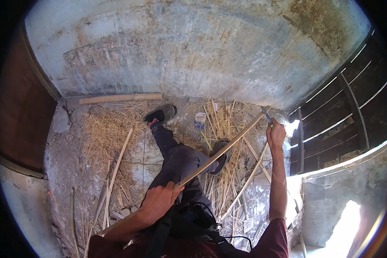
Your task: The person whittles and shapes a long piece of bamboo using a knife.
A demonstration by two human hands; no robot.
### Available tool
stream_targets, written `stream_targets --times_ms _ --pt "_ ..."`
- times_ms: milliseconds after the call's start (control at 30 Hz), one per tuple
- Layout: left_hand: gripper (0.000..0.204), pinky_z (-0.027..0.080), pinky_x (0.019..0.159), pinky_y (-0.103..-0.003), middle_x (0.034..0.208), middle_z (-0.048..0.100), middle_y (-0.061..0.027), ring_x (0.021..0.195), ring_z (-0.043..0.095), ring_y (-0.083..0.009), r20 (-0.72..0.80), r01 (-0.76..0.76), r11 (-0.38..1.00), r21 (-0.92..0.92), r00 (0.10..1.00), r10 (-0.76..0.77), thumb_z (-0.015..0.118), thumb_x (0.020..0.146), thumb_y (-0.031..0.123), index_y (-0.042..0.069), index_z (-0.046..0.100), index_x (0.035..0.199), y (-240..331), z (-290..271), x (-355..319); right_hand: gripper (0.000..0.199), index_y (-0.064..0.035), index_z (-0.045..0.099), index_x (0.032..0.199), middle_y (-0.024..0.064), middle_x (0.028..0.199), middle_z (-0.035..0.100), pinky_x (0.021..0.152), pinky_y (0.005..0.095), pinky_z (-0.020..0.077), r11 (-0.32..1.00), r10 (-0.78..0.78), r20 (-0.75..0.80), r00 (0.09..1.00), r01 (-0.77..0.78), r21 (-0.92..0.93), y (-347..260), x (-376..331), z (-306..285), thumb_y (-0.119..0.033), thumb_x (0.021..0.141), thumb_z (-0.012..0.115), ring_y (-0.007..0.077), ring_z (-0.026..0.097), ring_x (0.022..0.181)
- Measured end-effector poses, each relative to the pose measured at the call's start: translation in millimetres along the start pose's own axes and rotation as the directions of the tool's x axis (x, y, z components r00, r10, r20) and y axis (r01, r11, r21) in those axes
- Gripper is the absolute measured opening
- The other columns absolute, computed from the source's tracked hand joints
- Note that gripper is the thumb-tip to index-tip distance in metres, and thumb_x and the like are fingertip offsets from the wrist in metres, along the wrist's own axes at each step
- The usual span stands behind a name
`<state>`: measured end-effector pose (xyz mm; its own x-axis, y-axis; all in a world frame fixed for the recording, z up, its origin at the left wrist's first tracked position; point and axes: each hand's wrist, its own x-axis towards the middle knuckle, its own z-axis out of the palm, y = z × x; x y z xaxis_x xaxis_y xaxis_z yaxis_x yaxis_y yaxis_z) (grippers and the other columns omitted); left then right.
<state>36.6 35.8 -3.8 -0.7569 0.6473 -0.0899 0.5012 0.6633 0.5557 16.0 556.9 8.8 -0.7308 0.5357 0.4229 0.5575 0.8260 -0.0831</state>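
A long, flat bamboo strip [221, 151] slants across in front of me, from lower left up to the right. My left hand [159, 201] is closed around its near part, above my lap. At the strip's far end my right hand [275, 134] grips a knife [267, 116], its handle mostly hidden in the fist. The blade lies against or right beside the tip of the strip; I cannot tell whether it cuts in. Below the strip are my legs in dark trousers [182, 161].
Shavings [112, 133] lie heaped on the floor at left, and more split strips [241, 193] at right. A bamboo pole [120, 98] rests along the stained wall [180, 51]. Loose sticks [116, 176] lie to my left. Dark slatted boards [339, 116] stand at right.
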Motion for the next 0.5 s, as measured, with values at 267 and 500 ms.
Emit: stream_targets --times_ms 267,500 --pt "0.050 0.057 0.057 -0.059 0.063 0.066 -0.0235 0.062 0.070 -0.0480 0.005 0.014 1.000 -0.015 1.000 -0.014 0.054 0.113 0.046 0.001 0.063 0.095 8 -1 9 0.024 -0.0106 0.079 0.111 0.0265 0.092 0.077 0.080 0.0577 0.0608 0.983 0.161 -0.074 0.984 -0.167 -0.078 -8 11 10 -0.015 0.089 0.070 0.0467 0.076 0.087" --pt "0.043 0.055 0.057 -0.060 0.064 0.064 -0.0248 0.063 0.067 -0.0506 -0.065 0.013 1.000 -0.001 0.998 -0.013 0.057 0.113 0.042 0.002 0.061 0.097 -4 7 24 0.018 -0.0059 0.078 0.100 0.0279 0.092 0.076 0.079 0.0583 0.0612 0.993 0.102 -0.018 0.995 -0.103 -0.062 -20 15 30 -0.020 0.092 0.070 0.0482 0.076 0.088"
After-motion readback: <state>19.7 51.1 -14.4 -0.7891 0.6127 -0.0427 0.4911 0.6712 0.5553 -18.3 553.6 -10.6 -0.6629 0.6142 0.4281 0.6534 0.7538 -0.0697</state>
